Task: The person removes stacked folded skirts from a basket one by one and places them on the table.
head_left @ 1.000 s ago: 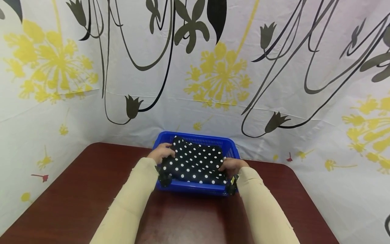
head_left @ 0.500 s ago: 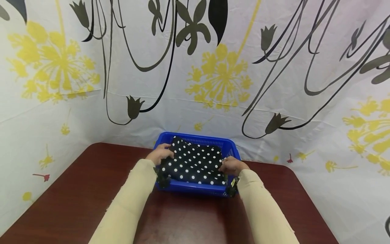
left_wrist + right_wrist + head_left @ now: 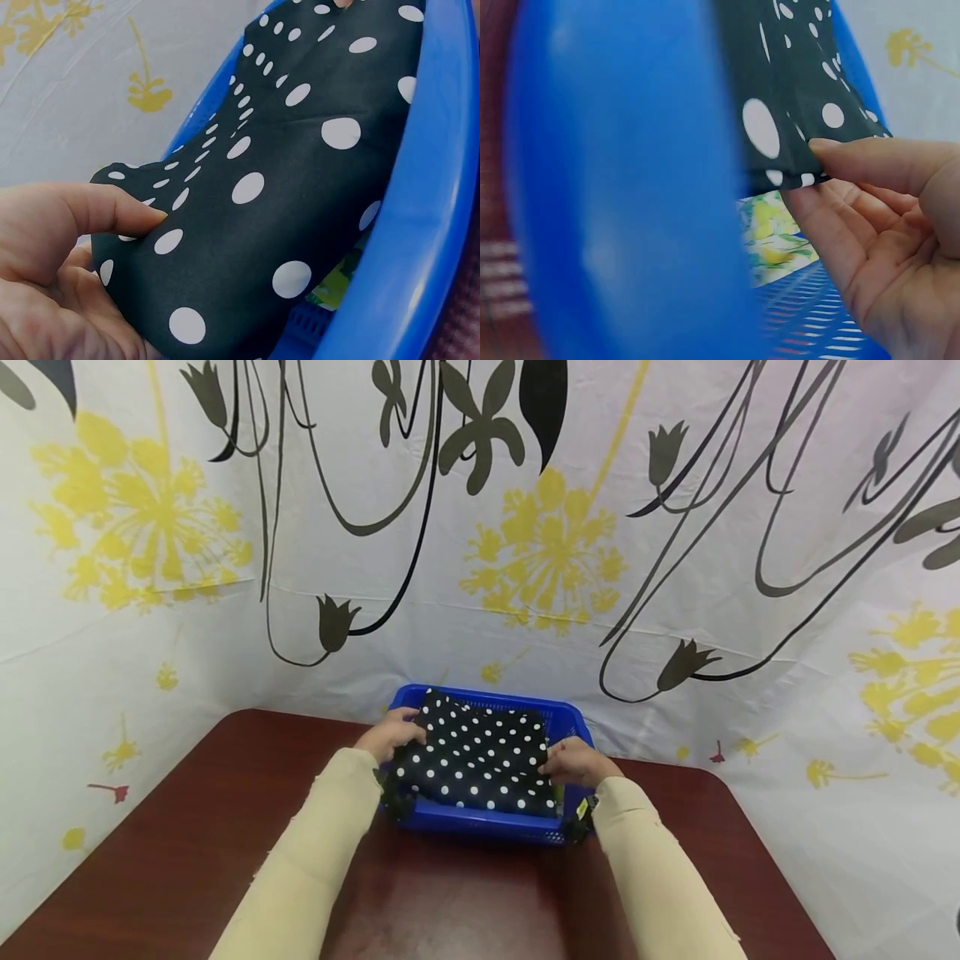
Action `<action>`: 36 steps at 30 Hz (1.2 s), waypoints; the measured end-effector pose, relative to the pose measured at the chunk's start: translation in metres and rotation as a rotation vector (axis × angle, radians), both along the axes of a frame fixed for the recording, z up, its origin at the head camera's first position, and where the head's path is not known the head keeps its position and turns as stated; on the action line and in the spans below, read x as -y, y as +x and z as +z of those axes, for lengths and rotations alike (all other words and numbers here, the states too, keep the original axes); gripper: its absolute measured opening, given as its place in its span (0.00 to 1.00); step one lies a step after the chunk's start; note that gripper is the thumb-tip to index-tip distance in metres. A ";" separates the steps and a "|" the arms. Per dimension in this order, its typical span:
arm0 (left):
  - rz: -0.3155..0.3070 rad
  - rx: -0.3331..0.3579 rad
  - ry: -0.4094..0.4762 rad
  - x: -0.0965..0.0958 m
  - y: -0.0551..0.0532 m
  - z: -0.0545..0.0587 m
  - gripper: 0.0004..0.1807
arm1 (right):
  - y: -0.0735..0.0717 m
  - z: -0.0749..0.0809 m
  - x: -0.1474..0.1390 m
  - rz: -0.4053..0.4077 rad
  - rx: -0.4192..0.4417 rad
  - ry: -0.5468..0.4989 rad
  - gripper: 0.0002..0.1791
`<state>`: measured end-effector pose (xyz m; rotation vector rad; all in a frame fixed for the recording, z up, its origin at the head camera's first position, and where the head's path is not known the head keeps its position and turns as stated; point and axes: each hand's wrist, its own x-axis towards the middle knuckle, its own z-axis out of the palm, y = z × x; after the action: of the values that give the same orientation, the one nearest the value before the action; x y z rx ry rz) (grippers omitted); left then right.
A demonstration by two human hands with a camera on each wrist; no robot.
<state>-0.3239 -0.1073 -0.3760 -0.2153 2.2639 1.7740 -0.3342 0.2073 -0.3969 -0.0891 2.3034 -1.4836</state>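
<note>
On the table [image 3: 457,893], the blue basket [image 3: 480,823] is being rested; in its mouth, the dotted cloth [image 3: 476,752] is being pinched at opposite ends by the left hand [image 3: 388,737] and right hand [image 3: 581,762], seemingly to keep it spread; its far edge is being held slightly higher than half a second ago

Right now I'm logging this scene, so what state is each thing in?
Polka-dot cloth: held at both sides, creased
Left hand: pinching the cloth
Right hand: pinching the cloth
Blue basket: upright, open-topped
Yellow-green patterned item: under the cloth, mostly hidden
Flowered backdrop: hanging, wrinkled
</note>
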 end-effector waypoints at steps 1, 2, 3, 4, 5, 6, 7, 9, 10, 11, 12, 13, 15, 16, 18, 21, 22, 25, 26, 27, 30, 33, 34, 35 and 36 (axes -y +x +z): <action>-0.001 0.005 0.005 0.001 0.000 0.002 0.38 | -0.001 0.002 0.000 0.000 -0.008 -0.010 0.15; -0.004 0.006 0.008 0.002 0.000 0.003 0.38 | -0.001 0.005 0.000 -0.008 -0.011 -0.022 0.15; -0.006 0.009 0.009 0.003 0.000 0.004 0.38 | -0.002 0.007 0.000 -0.010 -0.015 -0.027 0.15; -0.008 0.014 0.011 0.003 0.000 0.004 0.38 | -0.002 0.009 0.000 -0.007 -0.019 -0.032 0.14; -0.010 0.018 0.014 0.004 0.000 0.005 0.38 | -0.002 0.010 -0.001 0.002 -0.025 -0.032 0.15; -0.009 0.021 0.020 0.004 0.001 0.006 0.38 | -0.002 0.012 -0.001 0.007 -0.029 -0.034 0.15; -0.009 0.022 0.020 0.005 0.001 0.006 0.38 | -0.002 0.013 -0.001 0.013 -0.038 -0.033 0.15; -0.013 0.019 0.025 0.005 0.001 0.009 0.39 | -0.002 0.017 -0.001 0.014 -0.057 -0.035 0.14; -0.017 0.015 0.026 0.005 0.001 0.011 0.39 | -0.002 0.018 -0.001 0.014 -0.068 -0.035 0.14; -0.017 0.012 0.032 0.005 0.002 0.012 0.39 | -0.002 0.020 -0.001 0.012 -0.080 -0.037 0.14; -0.020 0.010 0.035 0.006 0.002 0.014 0.39 | -0.002 0.022 -0.002 0.013 -0.092 -0.038 0.14; -0.024 0.007 0.034 0.006 0.003 0.016 0.39 | -0.001 0.025 -0.001 0.014 -0.103 -0.038 0.13; -0.032 0.006 0.044 0.007 0.003 0.020 0.40 | 0.000 0.030 -0.001 0.014 -0.125 -0.030 0.14; -0.037 0.002 0.048 0.007 0.003 0.022 0.40 | 0.001 0.033 -0.001 0.018 -0.135 -0.028 0.15; -0.037 0.006 0.064 0.008 0.003 0.025 0.40 | 0.002 0.039 -0.001 0.025 -0.149 -0.027 0.13; -0.035 0.004 0.090 0.009 0.002 0.029 0.41 | 0.004 0.047 0.000 0.037 -0.171 -0.025 0.06; -0.032 0.003 0.098 0.010 0.002 0.030 0.42 | 0.005 0.049 0.000 0.042 -0.174 -0.024 0.03; -0.033 -0.012 0.100 0.011 0.003 0.035 0.42 | 0.006 0.056 -0.001 0.055 -0.179 -0.021 0.07; -0.037 -0.020 0.099 0.012 0.004 0.036 0.43 | 0.006 0.058 -0.001 0.058 -0.180 -0.021 0.08; -0.038 -0.026 0.098 0.013 0.004 0.038 0.42 | 0.007 0.060 -0.001 0.061 -0.181 -0.022 0.08; -0.052 -0.055 0.097 0.015 0.007 0.044 0.42 | 0.009 0.065 -0.001 0.073 -0.191 -0.031 0.12; -0.060 -0.065 0.105 0.017 0.010 0.049 0.42 | 0.013 0.071 0.000 0.066 -0.211 -0.035 0.15; -0.061 -0.068 0.113 0.017 0.011 0.050 0.42 | 0.015 0.073 0.000 0.057 -0.217 -0.033 0.16; -0.064 -0.074 0.120 0.017 0.013 0.052 0.42 | 0.016 0.075 0.000 0.044 -0.222 -0.028 0.17; -0.064 -0.075 0.127 0.018 0.014 0.053 0.42 | 0.018 0.077 0.001 0.029 -0.226 -0.024 0.17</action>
<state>-0.3096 -0.1249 -0.3227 -0.0516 2.1713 1.9140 -0.3164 0.2066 -0.3198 -0.3112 2.4478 -1.5564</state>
